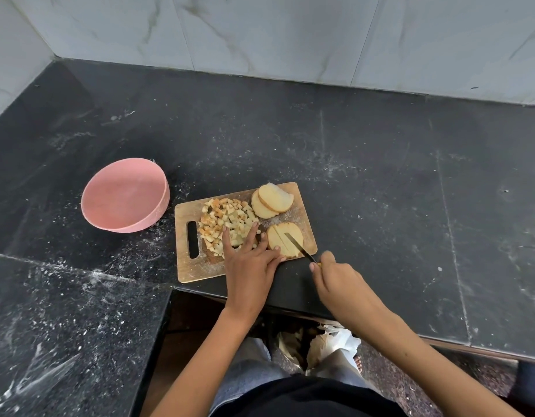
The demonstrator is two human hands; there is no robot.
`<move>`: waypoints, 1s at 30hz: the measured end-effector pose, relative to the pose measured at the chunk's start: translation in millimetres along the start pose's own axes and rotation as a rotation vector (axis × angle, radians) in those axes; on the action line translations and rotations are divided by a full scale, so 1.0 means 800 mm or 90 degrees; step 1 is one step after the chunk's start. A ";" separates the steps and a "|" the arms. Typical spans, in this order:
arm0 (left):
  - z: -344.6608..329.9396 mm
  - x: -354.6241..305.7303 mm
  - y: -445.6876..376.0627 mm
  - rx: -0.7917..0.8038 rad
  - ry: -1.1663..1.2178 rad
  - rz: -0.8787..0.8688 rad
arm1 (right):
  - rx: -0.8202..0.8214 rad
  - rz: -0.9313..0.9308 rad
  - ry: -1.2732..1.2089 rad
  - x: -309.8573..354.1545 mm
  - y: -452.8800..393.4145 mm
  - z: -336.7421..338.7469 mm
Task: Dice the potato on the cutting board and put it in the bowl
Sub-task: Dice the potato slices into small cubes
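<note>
The pink bowl (pixel 124 195) is sitting empty, well left of your hands. Your left hand (pixel 250 264) is pressing flat on a pale, partly cut potato slice (pixel 286 238) on the cutting board (pixel 197 267); your right hand (pixel 335 276) is gripping the knife (pixel 299 246). Two whole slices (pixel 272 200) and one dice pile (pixel 227 219) are lying beyond your fingers.

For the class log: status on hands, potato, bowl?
Left hand steadies potato slice; right hand grips knife. Diced pile on board. Bowl empty.

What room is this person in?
Probably a kitchen. There's a dark stone counter, a tiled wall, and a cutting board with diced potato beside a pink bowl.
</note>
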State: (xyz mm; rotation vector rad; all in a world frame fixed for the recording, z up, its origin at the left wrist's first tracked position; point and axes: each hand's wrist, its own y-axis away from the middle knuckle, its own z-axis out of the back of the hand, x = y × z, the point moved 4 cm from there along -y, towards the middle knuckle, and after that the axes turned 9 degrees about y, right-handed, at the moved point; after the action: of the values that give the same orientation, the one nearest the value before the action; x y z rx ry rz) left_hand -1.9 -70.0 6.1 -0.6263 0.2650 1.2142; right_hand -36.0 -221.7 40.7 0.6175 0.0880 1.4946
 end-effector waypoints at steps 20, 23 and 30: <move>0.010 -0.003 -0.004 -0.036 0.033 -0.024 | 0.024 -0.047 0.113 0.054 -0.055 -0.013; 0.009 -0.003 -0.003 -0.015 0.028 -0.010 | 0.043 -0.051 0.125 0.055 -0.059 -0.016; 0.007 -0.003 -0.002 -0.022 0.024 -0.003 | 0.091 -0.058 0.139 0.034 -0.035 -0.027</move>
State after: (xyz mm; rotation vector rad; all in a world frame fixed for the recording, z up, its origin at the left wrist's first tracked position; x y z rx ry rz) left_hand -2.3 -68.5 12.4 -0.6804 0.2749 1.2051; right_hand -17.5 -187.7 18.8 0.5547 0.3900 1.4709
